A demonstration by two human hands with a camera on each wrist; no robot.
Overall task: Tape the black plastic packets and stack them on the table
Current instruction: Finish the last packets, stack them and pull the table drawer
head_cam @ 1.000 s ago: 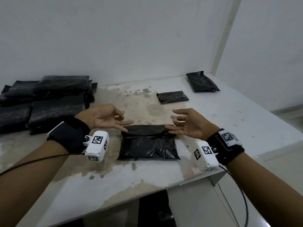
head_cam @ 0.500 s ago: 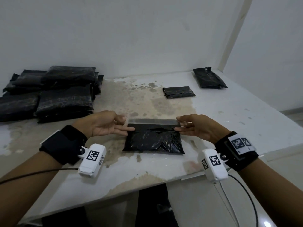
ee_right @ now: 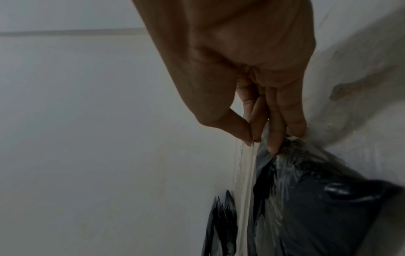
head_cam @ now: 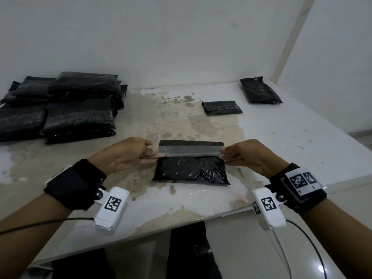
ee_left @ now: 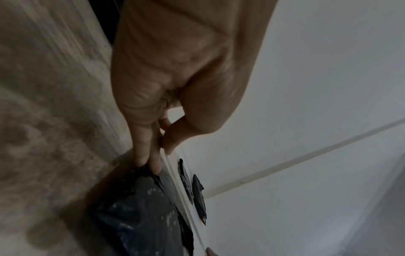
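A black plastic packet (head_cam: 191, 168) lies on the white table (head_cam: 291, 146) in front of me. A strip of clear tape (head_cam: 190, 151) is stretched just above the packet's far part. My left hand (head_cam: 128, 154) pinches the strip's left end and my right hand (head_cam: 249, 154) pinches its right end. In the left wrist view the thumb and fingers (ee_left: 153, 155) close on the tape edge over the packet (ee_left: 140, 213). The right wrist view shows thumb and forefinger pinching the tape (ee_right: 246, 173) beside the packet (ee_right: 317, 199).
A stack of black packets (head_cam: 60, 105) fills the table's far left by the wall. Two more black packets lie far right, a small one (head_cam: 221, 107) and a larger one (head_cam: 259, 90). The table's front edge (head_cam: 181, 226) runs below my wrists.
Both hands have lifted and pulled the tape strip taut above the packet. A second ago they hovered open at the packet's far edge with no tape visible.
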